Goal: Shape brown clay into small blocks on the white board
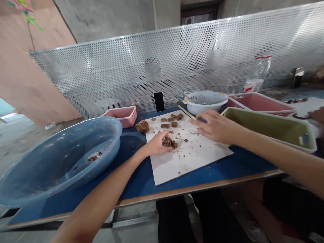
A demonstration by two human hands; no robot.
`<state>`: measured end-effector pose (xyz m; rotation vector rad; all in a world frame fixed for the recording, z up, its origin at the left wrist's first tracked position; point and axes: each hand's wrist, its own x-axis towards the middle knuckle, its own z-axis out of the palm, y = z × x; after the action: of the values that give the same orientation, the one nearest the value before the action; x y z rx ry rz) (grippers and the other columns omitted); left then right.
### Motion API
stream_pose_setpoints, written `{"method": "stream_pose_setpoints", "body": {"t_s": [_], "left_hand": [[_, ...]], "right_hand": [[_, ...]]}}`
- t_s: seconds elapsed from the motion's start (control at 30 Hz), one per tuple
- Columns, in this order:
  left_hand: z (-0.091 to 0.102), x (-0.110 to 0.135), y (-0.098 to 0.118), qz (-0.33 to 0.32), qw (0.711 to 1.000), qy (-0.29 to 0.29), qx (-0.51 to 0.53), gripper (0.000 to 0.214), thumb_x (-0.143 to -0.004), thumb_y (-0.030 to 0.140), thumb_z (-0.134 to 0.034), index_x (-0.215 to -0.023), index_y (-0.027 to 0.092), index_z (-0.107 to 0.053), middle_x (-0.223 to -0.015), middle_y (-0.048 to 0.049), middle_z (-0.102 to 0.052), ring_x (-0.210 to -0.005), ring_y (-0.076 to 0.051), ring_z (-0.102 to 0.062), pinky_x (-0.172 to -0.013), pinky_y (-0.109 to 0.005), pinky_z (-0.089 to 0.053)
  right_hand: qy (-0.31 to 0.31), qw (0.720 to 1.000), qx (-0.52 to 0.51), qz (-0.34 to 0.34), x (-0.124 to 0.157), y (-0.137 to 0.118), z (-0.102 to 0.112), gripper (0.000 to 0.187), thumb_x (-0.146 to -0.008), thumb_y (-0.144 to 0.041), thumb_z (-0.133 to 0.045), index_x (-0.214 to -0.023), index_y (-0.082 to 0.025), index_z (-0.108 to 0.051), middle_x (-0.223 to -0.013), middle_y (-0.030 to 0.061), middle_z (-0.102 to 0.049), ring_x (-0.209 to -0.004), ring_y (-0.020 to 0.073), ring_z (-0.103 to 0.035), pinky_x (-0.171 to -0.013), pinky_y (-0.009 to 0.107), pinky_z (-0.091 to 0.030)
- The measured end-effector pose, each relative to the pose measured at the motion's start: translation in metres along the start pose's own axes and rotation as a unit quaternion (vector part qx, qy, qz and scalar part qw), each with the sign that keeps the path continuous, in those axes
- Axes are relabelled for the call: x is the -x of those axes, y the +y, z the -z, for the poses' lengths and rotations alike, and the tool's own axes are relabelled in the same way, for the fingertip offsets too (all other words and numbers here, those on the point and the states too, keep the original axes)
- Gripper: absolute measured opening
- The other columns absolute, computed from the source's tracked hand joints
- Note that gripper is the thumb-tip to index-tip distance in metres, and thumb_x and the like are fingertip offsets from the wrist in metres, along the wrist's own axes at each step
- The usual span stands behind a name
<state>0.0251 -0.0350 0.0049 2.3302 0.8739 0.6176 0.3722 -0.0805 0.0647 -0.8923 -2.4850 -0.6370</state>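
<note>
My left hand (158, 144) rests on a white board (167, 172), its thumb and fingers curled round a clump of brown lumps (170, 143). My right hand (211, 126) hovers above the right part of the board, blurred, with its fingers apart. Several small brown molded pieces (165, 125) lie toward the board's far side. A larger brown crumbly lump (142, 126) sits at the board's far left corner. Crumbs are scattered over the board around both hands.
A large blue basin (63, 145) stands left, with brown scraps inside. A small pink bin (124, 116), a phone (159, 101) and a pale bowl (205, 101) line the back. Green (268, 130) and pink bins stand right, near another person's hand (317, 114). A perforated metal screen (172, 64) rises behind.
</note>
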Motion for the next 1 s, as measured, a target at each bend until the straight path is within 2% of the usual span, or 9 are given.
{"method": "stream_pose_setpoints", "body": {"t_s": [0.13, 0.27, 0.4, 0.53, 0.77, 1.0], "left_hand": [[-0.004, 0.000, 0.002, -0.023, 1.000, 0.000, 0.010, 0.083, -0.085, 0.048, -0.085, -0.156, 0.021, -0.050, -0.129, -0.0147, -0.072, -0.119, -0.032, -0.070, -0.111, -0.049, -0.052], [-0.005, 0.000, 0.004, -0.026, 1.000, 0.006, 0.014, 0.078, -0.085, 0.042, -0.084, -0.154, 0.022, -0.052, -0.134, -0.0159, -0.071, -0.124, -0.033, -0.070, -0.113, -0.050, -0.052], [-0.003, 0.000, 0.004, -0.016, 1.000, -0.005, 0.023, 0.081, -0.086, 0.043, -0.085, -0.156, 0.022, -0.050, -0.132, -0.0152, -0.075, -0.129, -0.035, -0.069, -0.118, -0.052, -0.049], [-0.002, -0.001, 0.003, -0.006, 0.998, -0.020, 0.052, 0.085, -0.086, 0.047, -0.087, -0.157, 0.022, -0.049, -0.134, -0.0157, -0.076, -0.134, -0.035, -0.069, -0.121, -0.052, -0.047], [-0.001, -0.001, 0.005, -0.003, 0.997, -0.031, 0.069, 0.082, -0.087, 0.040, -0.086, -0.157, 0.020, -0.048, -0.133, -0.0171, -0.078, -0.130, -0.033, -0.071, -0.120, -0.053, -0.046], [0.000, -0.001, 0.009, 0.000, 0.997, -0.038, 0.074, 0.080, -0.087, 0.038, -0.085, -0.156, 0.020, -0.049, -0.127, -0.0144, -0.080, -0.124, -0.032, -0.073, -0.113, -0.048, -0.051]], "right_hand": [[0.005, 0.988, 0.073, 0.136, -0.015, -0.022, -0.046, 0.068, -0.105, -0.017, -0.054, -0.171, -0.022, -0.043, -0.136, 0.0176, -0.070, -0.119, 0.0325, -0.063, -0.102, 0.048, -0.046], [0.011, 0.976, 0.105, 0.190, -0.013, -0.018, -0.071, 0.073, -0.107, -0.012, -0.046, -0.176, -0.029, -0.030, -0.136, 0.0126, -0.071, -0.117, 0.0281, -0.065, -0.098, 0.042, -0.048], [0.025, 0.976, 0.079, 0.200, -0.006, -0.011, -0.069, 0.071, -0.108, -0.012, -0.048, -0.175, -0.032, -0.034, -0.135, 0.0112, -0.072, -0.116, 0.0263, -0.065, -0.099, 0.040, -0.047], [0.018, 0.969, 0.091, 0.230, -0.003, -0.008, -0.062, 0.069, -0.108, -0.010, -0.047, -0.173, -0.031, -0.039, -0.135, 0.0108, -0.073, -0.115, 0.0248, -0.065, -0.099, 0.040, -0.048], [0.007, 0.960, 0.095, 0.262, -0.002, -0.008, -0.062, 0.068, -0.107, -0.006, -0.047, -0.171, -0.028, -0.043, -0.132, 0.0107, -0.074, -0.110, 0.0245, -0.065, -0.094, 0.039, -0.049], [0.009, 0.951, 0.114, 0.286, -0.003, -0.008, -0.065, 0.063, -0.107, -0.005, -0.047, -0.167, -0.024, -0.050, -0.133, 0.0107, -0.073, -0.109, 0.0246, -0.064, -0.097, 0.040, -0.049]]}}
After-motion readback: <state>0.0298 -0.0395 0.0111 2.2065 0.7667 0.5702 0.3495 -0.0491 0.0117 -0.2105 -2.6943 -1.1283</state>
